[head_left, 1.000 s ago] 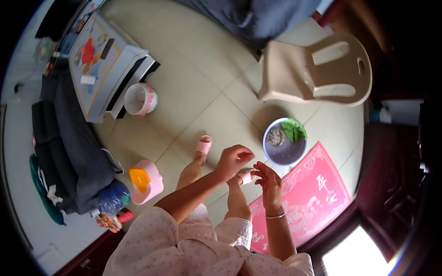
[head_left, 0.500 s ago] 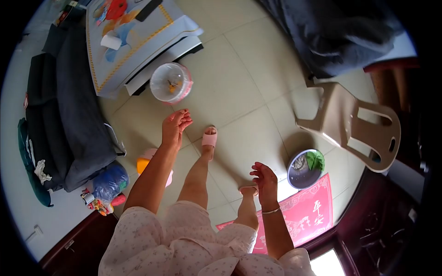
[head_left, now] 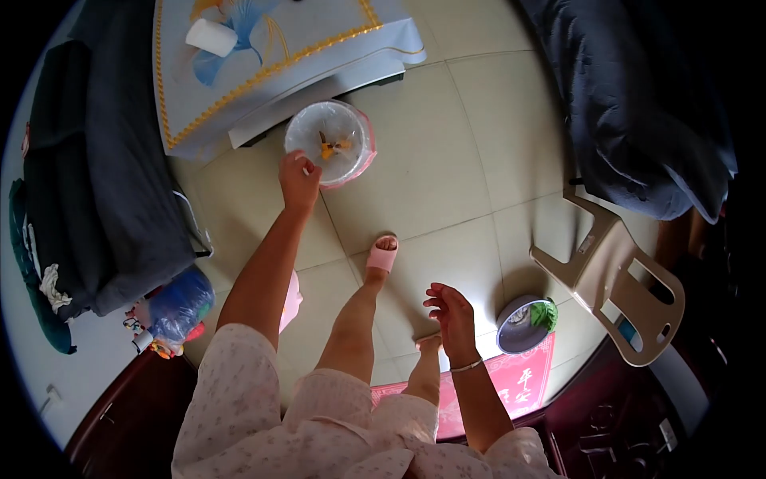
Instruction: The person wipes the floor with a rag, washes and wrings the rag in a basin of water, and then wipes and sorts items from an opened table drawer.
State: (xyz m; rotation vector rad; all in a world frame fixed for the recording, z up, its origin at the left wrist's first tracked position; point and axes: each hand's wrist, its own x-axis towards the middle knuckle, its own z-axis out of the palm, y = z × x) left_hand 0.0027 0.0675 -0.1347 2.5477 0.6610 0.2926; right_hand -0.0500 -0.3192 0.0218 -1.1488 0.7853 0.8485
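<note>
My left hand is at the near left rim of a lined waste bin, its fingers curled together; what they hold, if anything, is too small to name. Orange and dark scraps lie inside the bin. My right hand hangs in the air with its fingers apart and nothing in it. To its right, on the floor, a grey-blue basin contains green leaves and a greyish bundle.
A cloth-covered table stands beyond the bin. At the right are a beige plastic chair and a dark-covered piece of furniture. A dark sofa is at the left. A red mat lies near my feet.
My left hand has moved forward and left, from beside my right hand to the bin. The view has shifted toward the table, and the basin and chair now appear lower and farther right.
</note>
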